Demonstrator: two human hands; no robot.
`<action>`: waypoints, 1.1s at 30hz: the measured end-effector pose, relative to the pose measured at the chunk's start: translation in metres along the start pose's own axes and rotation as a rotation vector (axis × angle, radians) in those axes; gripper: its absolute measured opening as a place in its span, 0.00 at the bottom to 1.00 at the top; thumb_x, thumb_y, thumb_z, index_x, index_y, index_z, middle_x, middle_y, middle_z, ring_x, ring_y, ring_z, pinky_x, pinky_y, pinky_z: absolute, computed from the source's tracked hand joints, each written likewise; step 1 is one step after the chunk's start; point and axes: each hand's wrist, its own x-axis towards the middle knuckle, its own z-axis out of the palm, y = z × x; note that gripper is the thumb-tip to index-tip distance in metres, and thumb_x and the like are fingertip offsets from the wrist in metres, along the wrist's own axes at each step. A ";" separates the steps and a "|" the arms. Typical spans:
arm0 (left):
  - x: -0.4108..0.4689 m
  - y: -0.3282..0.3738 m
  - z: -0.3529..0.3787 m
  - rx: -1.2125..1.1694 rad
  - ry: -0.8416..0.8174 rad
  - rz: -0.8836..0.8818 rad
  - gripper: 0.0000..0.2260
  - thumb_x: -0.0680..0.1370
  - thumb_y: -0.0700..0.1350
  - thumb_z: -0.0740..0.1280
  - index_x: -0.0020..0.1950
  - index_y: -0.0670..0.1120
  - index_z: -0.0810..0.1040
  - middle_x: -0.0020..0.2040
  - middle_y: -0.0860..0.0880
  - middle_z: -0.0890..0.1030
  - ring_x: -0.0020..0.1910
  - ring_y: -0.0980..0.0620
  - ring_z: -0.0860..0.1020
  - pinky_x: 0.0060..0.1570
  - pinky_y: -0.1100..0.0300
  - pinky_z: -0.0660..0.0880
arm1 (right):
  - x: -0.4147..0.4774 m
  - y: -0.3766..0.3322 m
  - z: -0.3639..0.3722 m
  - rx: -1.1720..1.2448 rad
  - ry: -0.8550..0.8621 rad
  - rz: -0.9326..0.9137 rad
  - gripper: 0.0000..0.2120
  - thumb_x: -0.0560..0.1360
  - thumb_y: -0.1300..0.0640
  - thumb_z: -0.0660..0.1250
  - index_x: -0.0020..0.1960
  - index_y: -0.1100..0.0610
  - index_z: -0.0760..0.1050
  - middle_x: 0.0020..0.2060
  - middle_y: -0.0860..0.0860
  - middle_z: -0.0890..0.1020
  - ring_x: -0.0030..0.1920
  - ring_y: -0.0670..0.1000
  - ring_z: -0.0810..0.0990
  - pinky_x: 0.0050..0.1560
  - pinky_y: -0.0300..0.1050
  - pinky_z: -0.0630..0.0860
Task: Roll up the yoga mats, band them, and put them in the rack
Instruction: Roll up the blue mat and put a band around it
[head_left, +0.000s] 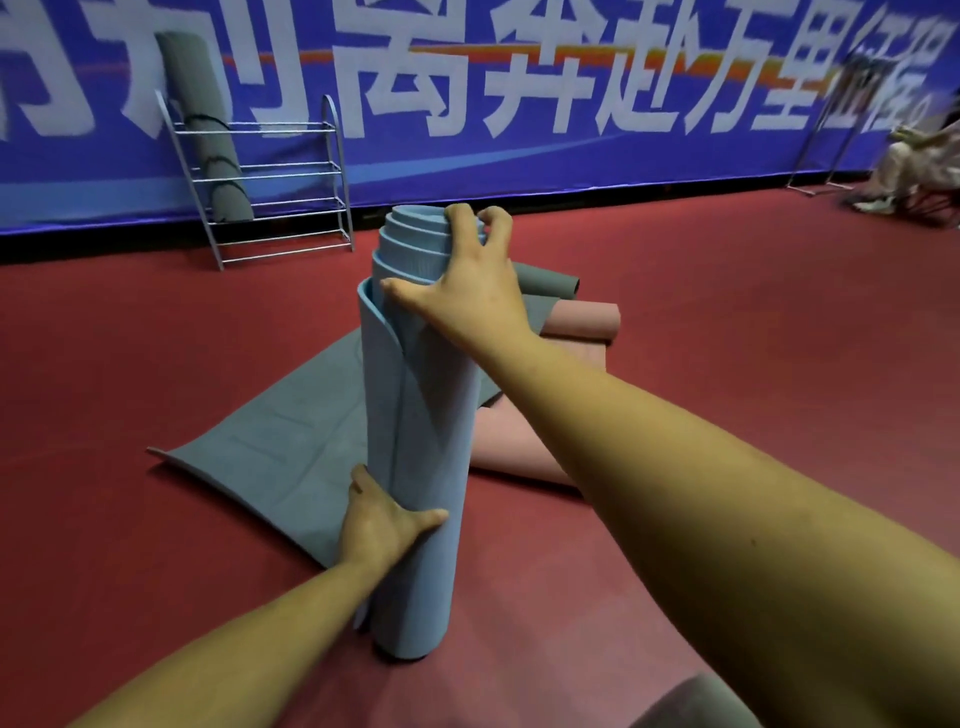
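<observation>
A light blue rolled yoga mat (415, 415) stands upright on the red floor in the centre, its layers telescoped out at the top. My right hand (470, 273) grips the top end, fingers curled over the rim. My left hand (382, 522) holds the roll low on its left side, thumb across the front. No band shows on this roll. Behind it lie a flat grey mat (270, 457) and a partly rolled pink mat (582, 322). A metal rack (280, 171) leans at the back wall with a banded grey rolled mat (208, 135) in it.
A blue banner with large white characters runs along the back wall (571, 130). A metal stand (821, 156) and a seated person (914, 166) are at the far right. Another grey roll end (550, 280) shows behind my right hand. Red floor (727, 338) stretches to the right.
</observation>
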 end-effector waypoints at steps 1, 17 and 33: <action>0.000 -0.002 0.000 -0.001 -0.006 0.004 0.52 0.55 0.58 0.83 0.67 0.40 0.59 0.63 0.38 0.74 0.61 0.40 0.76 0.59 0.52 0.74 | -0.003 0.001 0.002 0.001 0.023 -0.012 0.39 0.63 0.36 0.75 0.67 0.51 0.66 0.67 0.54 0.62 0.58 0.63 0.75 0.56 0.57 0.78; 0.005 0.073 -0.047 -0.127 0.009 0.285 0.53 0.54 0.66 0.78 0.71 0.45 0.63 0.65 0.44 0.71 0.65 0.43 0.73 0.60 0.46 0.75 | -0.032 0.017 -0.018 0.037 0.023 -0.001 0.37 0.67 0.37 0.72 0.68 0.53 0.63 0.69 0.52 0.60 0.58 0.62 0.76 0.55 0.58 0.78; 0.004 0.097 -0.056 -0.175 0.085 0.388 0.54 0.57 0.58 0.83 0.75 0.46 0.58 0.71 0.46 0.70 0.69 0.47 0.70 0.66 0.52 0.71 | 0.039 -0.034 -0.063 -0.289 -0.310 0.269 0.43 0.75 0.26 0.51 0.80 0.54 0.54 0.77 0.61 0.59 0.73 0.66 0.65 0.72 0.67 0.58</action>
